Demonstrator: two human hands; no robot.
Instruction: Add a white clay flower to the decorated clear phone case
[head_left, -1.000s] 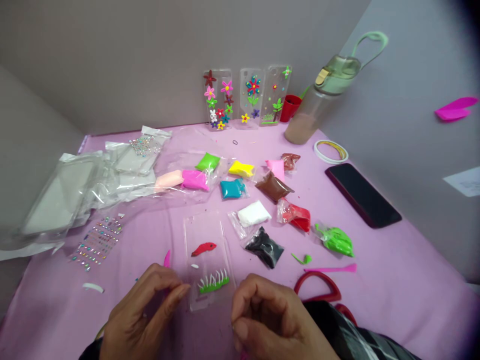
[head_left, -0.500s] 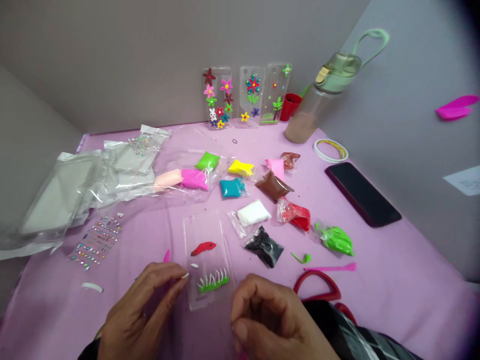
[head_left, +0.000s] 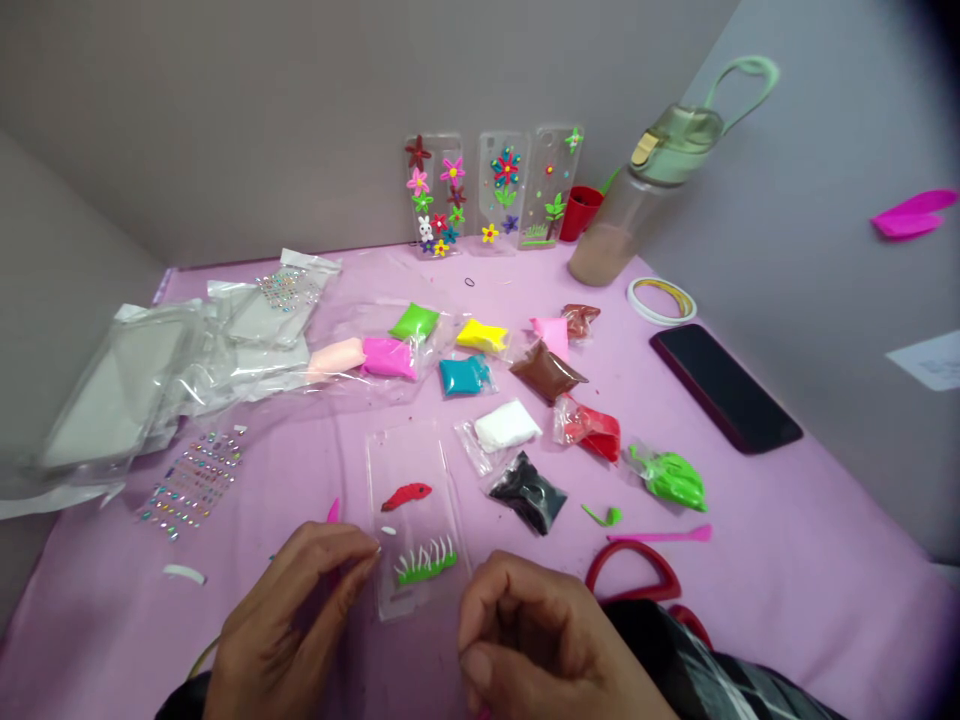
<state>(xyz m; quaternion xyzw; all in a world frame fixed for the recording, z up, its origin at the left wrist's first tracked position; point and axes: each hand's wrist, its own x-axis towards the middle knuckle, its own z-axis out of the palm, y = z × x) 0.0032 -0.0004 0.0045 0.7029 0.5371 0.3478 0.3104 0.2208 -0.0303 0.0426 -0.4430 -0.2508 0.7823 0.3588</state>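
On the clear phone case (head_left: pixel 401 462) before me, a red clay leaf (head_left: pixel 406 496) and green clay grass (head_left: pixel 426 567) are done; much of the case is bare. My left hand (head_left: pixel 292 620) pinches together at its edge, my right hand (head_left: pixel 529 630) curls closed just beside it; I cannot tell if either holds something.

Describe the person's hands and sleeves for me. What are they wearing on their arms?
The left hand and the right hand are both bare, with no gloves. The right sleeve is black with a white and grey check pattern. The left sleeve is dark, and only a small part of it shows.
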